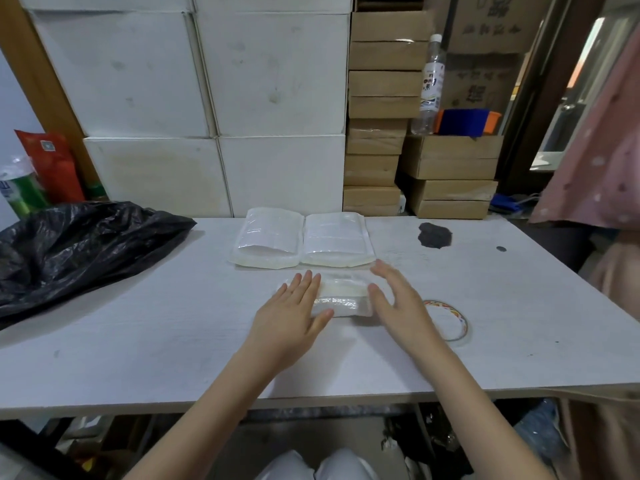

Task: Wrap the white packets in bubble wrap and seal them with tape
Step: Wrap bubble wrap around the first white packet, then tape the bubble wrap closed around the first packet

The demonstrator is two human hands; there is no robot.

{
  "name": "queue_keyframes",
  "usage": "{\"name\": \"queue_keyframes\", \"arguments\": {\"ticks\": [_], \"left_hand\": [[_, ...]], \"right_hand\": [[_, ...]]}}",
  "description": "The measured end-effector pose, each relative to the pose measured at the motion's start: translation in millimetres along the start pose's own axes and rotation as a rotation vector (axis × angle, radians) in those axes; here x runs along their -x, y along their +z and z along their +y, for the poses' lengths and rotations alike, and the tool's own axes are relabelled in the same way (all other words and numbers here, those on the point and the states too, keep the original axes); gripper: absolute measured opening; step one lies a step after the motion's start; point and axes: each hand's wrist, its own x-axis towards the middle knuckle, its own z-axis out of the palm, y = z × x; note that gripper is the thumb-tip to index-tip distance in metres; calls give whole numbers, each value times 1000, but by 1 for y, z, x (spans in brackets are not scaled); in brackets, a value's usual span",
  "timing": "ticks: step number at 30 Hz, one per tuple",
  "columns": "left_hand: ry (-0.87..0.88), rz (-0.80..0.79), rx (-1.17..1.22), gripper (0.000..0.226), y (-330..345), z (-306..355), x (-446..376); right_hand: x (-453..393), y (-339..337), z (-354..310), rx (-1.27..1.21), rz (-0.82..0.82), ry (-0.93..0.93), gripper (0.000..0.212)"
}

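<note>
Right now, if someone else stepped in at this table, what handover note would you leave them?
Left hand: open, flat on the left end of the bubble-wrapped packet.
Right hand: open, at the packet's right end, gripping nothing.
Two more packets lie side by side behind it, toward the boxes.
Tape roll lies on the table just right of the right hand.
Done: the near packet looks wrapped.
Left: whether it is taped cannot be told, so check, then handle the two behind.
</note>
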Motion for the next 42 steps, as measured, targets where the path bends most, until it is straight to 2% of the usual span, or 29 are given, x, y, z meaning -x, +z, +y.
{"name": "queue_keyframes", "arguments": {"ticks": [1,3,7,10,15,18,22,25,27,31,36,38,40,42], "left_hand": [[9,0,-1,75,0,-1,0],[21,11,-2,80,0,-4,1],[59,29,19,76,-3,-4,3],[53,10,38,81,-9,0,4],[-13,-28,116,45,-20,7,0],[-43,8,149,39,-24,8,-7],[-135,124,196,27,-26,12,-20],[-164,199,61,22,-27,18,-28],[-141,246,-11,22,-28,22,-31],[-135,199,283,17,-24,19,-31],[-109,217,355,18,-17,11,-25],[-159,261,494,18,-18,9,-23],[-206,329,688,16,-20,8,-20],[-188,380,785,23,-21,7,-16]], "right_hand": [[2,-10,8,125,57,-5,38],[8,-32,25,344,58,45,39],[24,-63,43,478,-118,141,38],[28,-65,47,551,-150,139,31],[26,-56,45,638,-68,84,16],[20,-53,33,338,79,2,3],[8,-42,5,-90,157,-179,21],[-2,-25,-15,-299,137,-257,20],[-9,-12,-23,-357,117,-268,20],[-17,12,-27,-458,85,-254,25],[-19,32,-17,-484,63,-217,14],[-19,38,-13,-463,50,-195,13],[-18,42,-10,-452,39,-181,21],[-17,45,-8,-445,41,-170,28]]}}
